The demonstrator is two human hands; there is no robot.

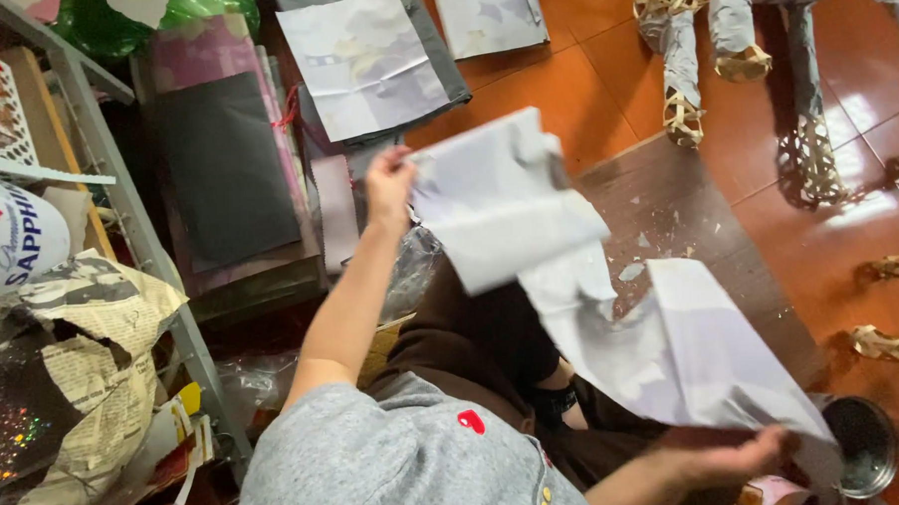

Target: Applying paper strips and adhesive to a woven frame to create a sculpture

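white paper sheet (570,278): large, creased, blurred, held in the air between both hands above the lap and a dark wooden board (687,204). left hand (389,185): fingers pressed together, pinching the sheet's upper corner. right hand (726,457): closed on the lower corner, grip partly hidden. nearby: metal tin (865,447), stacked paper sheets (363,56), orange tiled floor (583,89).

Bright daylight, floor glare, motion blur
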